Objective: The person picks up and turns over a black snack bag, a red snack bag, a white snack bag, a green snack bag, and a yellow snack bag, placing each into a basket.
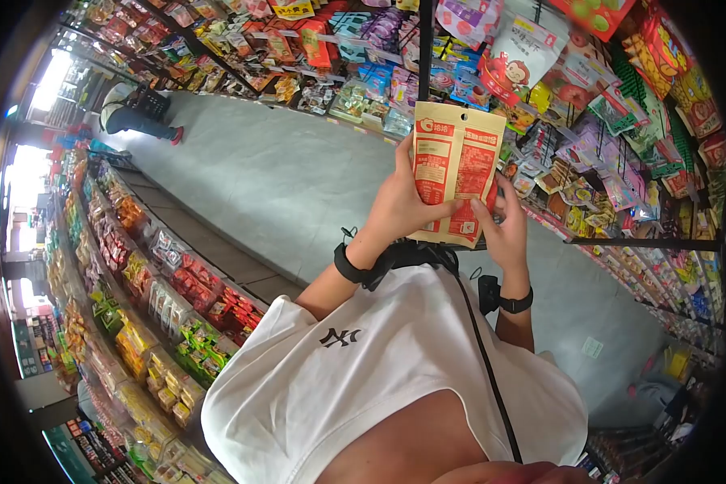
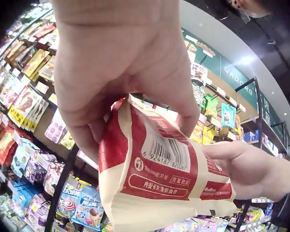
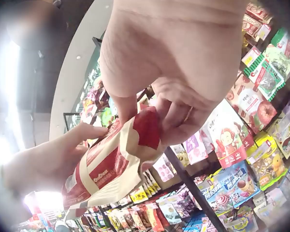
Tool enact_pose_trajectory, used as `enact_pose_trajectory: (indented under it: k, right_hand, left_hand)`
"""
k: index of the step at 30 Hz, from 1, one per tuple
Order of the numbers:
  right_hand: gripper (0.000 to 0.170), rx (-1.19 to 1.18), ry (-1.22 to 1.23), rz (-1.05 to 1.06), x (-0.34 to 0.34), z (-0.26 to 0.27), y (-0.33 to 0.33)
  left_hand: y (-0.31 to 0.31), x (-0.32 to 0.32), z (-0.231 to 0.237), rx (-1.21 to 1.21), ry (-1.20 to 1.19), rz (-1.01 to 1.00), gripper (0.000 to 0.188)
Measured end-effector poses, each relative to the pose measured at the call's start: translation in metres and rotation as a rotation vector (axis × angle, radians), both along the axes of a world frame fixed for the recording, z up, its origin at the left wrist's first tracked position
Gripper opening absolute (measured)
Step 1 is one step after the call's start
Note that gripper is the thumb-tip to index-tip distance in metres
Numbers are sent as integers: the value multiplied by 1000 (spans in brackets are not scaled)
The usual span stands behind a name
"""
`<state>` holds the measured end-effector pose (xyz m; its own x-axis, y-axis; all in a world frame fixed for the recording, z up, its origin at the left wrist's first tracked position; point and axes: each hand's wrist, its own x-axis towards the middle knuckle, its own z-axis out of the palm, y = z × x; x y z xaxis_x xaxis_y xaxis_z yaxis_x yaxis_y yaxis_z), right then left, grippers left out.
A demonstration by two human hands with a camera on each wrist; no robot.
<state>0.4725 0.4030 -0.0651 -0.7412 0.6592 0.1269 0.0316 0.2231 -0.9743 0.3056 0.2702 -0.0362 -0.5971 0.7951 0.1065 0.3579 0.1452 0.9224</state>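
Observation:
A cream and red snack packet is held upright in front of the chest, its printed text panel facing the head camera. The left hand grips its left edge, thumb across the front. On the right edge the right hand grips it, thumb on the lower front and fingers behind. In the left wrist view a barcode shows on a side of the packet, below the left hand. The right wrist view shows the packet between the right hand's thumb and curled fingers.
Racks of hanging snack bags stand ahead and to the right. A tiered shelf of packets runs along the left. Grey floor lies between them, with a person in dark trousers at the far left.

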Motion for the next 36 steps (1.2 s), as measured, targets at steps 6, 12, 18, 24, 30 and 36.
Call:
enact_pose_trajectory:
  k: [6, 12, 18, 24, 30, 36]
  right_hand:
    - [53, 10, -60, 4, -17, 6, -23]
    - [53, -57, -77, -39, -24, 4, -53]
    - [53, -97, -99, -44, -27, -3, -71]
    - [54, -85, -135, -41, -26, 0, -67]
    - [52, -131, -120, -36, -15, -11, -52]
    - [51, -137, -140, 11, 7, -7, -6]
  left_hand:
    - [-18, -23, -11, 31, 27, -9, 106]
    - [-38, -37, -27, 30, 18, -83, 101]
    - [-56, -44, -29, -57, -26, -151, 94]
    - [-52, -44, -40, -55, -25, -127, 96]
    - [-36, -35, -39, -145, 26, -134, 88]
    - [3, -14, -34, -156, 47, -136, 84]
